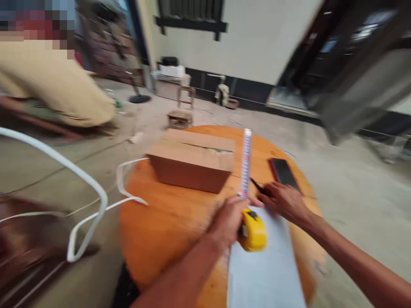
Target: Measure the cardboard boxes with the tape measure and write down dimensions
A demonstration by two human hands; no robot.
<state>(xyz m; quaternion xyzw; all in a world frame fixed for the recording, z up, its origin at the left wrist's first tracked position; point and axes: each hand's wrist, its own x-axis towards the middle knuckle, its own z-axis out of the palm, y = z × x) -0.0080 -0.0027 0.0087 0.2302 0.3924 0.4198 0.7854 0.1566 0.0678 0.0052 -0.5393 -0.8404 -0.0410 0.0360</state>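
My left hand is closed on a tape measure with a yellow case, its fingers at the root of the drawn-out blade. The blade points away from me across the table, its far end near the edge. In my right hand is a dark, thin pen-like tool, its tip pointing toward the blade. Both hands are over the top end of a white sheet, which lies lengthwise toward me. Motion blur softens the fingers.
On the round orange table sit a closed cardboard box at left and a dark phone at right. White bent tubing stands at left. Beyond are a small wooden stool and a person's legs.
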